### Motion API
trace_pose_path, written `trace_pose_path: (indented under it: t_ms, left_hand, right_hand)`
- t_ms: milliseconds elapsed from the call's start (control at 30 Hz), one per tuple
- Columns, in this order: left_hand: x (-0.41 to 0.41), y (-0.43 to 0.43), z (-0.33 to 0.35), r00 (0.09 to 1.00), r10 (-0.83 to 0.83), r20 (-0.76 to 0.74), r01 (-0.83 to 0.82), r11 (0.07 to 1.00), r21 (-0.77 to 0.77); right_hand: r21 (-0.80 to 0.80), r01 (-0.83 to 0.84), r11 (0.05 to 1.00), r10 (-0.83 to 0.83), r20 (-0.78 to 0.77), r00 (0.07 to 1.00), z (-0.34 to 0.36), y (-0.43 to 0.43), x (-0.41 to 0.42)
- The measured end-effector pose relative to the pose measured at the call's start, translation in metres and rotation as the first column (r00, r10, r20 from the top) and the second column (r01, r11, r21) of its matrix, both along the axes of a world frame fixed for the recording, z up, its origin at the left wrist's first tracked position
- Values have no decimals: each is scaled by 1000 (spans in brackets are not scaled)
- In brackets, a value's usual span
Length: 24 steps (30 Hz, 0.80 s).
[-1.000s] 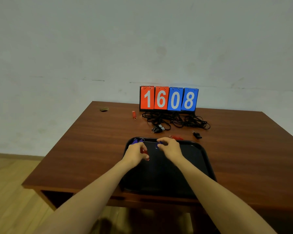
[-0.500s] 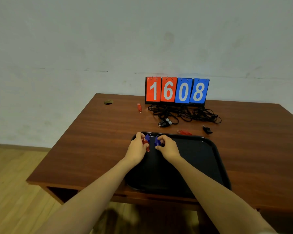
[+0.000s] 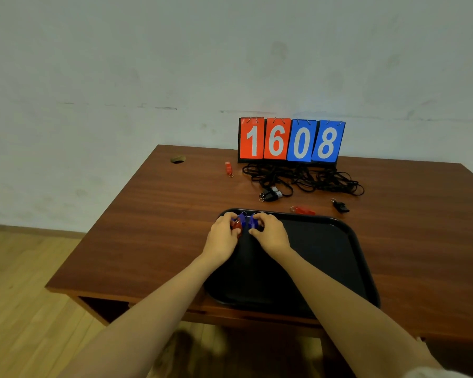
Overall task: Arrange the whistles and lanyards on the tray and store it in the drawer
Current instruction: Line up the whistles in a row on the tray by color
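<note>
Our left hand (image 3: 221, 236) curls round red whistle (image 3: 237, 226), a blue whistle (image 3: 241, 216) beyond its fingertips; right hand (image 3: 271, 234) pinches second blue whistle (image 3: 253, 222), probably lining them up on tray (image 3: 339, 255)

Tray (image 3: 325, 257) fills near-middle of table (image 3: 148, 227); left hand (image 3: 221, 237) gripping red whistle (image 3: 237, 226), right hand (image 3: 271, 234) gripping blue whistle (image 3: 253, 222) crowd its far-left corner. Scoreboard (image 3: 290, 140) blocks far edge, lanyard tangle (image 3: 306, 178) before it. Loose whistles (image 3: 269, 193) dot gap to tray. Open wood along left, right edges.
</note>
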<state>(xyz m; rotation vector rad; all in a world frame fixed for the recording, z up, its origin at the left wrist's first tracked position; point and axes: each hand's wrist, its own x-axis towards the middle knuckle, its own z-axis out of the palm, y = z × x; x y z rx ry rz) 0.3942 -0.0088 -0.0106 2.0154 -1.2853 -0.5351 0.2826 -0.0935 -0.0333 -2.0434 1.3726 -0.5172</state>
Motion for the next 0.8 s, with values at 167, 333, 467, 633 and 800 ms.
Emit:
trace_pose_path:
  t_ms: [167, 333, 467, 633, 800]
  left_hand:
    - [-2, -1, 2, 1000, -1, 22, 1, 1000, 0]
    - [-9, -6, 8, 999, -3, 37, 4, 1000, -12]
    - [-21, -16, 15, 999, -11, -49, 10, 999, -31]
    - [-39, -24, 18, 987, -45, -154, 40, 999, -34]
    - [-48, -30, 15, 994, -86, -73, 88, 996, 14]
  right_hand:
    - [-5, 7, 1000, -7, -14, 1000, 1, 4, -4]
    - [-216, -217, 952, 204, -83, 975, 11, 18, -28]
    - [-137, -344, 929, 331, -110, 937, 22, 27, -47]
    - [-42, -171, 984, 175, 113, 978, 25, 27, -56]
    - [13, -97, 995, 94, 124, 988, 21, 24, -66]
